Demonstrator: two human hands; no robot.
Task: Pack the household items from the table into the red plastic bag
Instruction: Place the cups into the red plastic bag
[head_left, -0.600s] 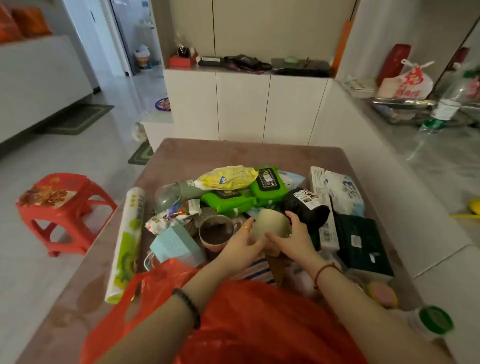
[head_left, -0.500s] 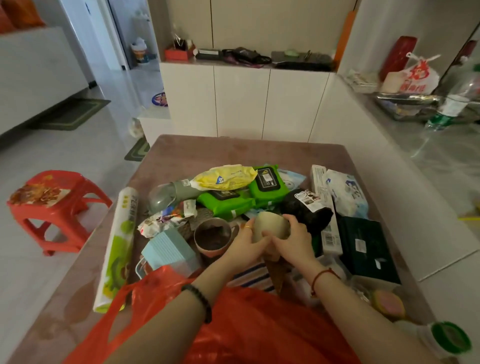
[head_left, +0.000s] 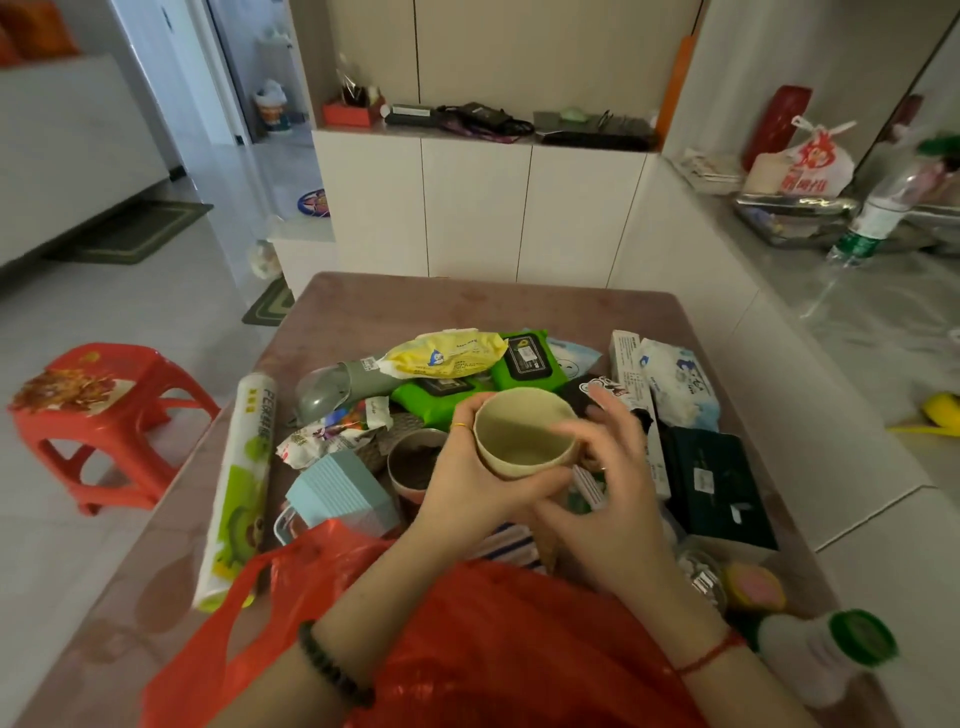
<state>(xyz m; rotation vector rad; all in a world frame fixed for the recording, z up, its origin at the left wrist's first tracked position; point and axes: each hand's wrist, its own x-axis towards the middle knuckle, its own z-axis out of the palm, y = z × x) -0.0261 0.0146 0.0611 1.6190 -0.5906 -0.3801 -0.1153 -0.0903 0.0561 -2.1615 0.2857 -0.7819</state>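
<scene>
A beige cup (head_left: 522, 434) is lifted above the pile of items, its mouth turned toward me. My left hand (head_left: 467, 483) wraps around its left side and bottom. My right hand (head_left: 610, 483) hovers at its right side, fingers spread and blurred; whether it touches the cup is unclear. The red plastic bag (head_left: 493, 639) lies crumpled under my forearms at the table's near edge. On the brown table (head_left: 467, 306) lie green wipe packs (head_left: 441, 397), a yellow pack (head_left: 447, 356), a brown cup (head_left: 415, 460), a light blue box (head_left: 343, 491) and a wrap roll (head_left: 241, 483).
A dark green box (head_left: 714, 488), white packs (head_left: 675, 387) and a white bottle with a green cap (head_left: 826, 654) sit at the right. A red stool (head_left: 104, 415) stands left of the table. White cabinets rise behind and a counter with a bottle runs along the right.
The beige cup has risen from the pile and tilted its mouth toward me. My right hand has loosened and spread its fingers beside it.
</scene>
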